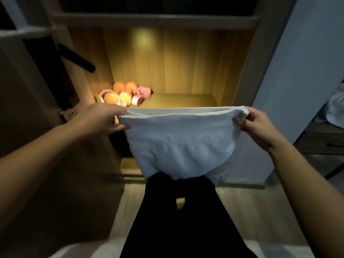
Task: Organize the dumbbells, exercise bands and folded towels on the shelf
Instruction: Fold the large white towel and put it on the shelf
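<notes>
The left hand (104, 118) pinches one upper corner of a white towel (180, 142), thumb and fingers closed over the doubled edge. The right hand (258, 125) grips the opposite corner the same way, its fingers curled round the bunched layers. Between them the towel hangs stretched in the air, folded over once along its top so that two layers show. Its lower edge droops in front of the person's black trousers (176, 211). It is held just in front of the lit shelf (182, 100), touching nothing there. Beyond the left hand, in the shelf's left back corner, the orange dumbbells (122, 92) sit clustered together. The pink exercise bands (143, 92) lie rolled right beside them, and a pale pink loop (109, 94) curves round the nearest dumbbell. The middle and right of that board carry nothing visible. As I judge it, the dumbbells and bands are already gathered in place, while the towels are the part left. This one looks only half folded and needs further folds before it goes on the open board. A crumpled white cloth (335, 107) lies at the far right, possibly another towel, though I cannot tell.
</notes>
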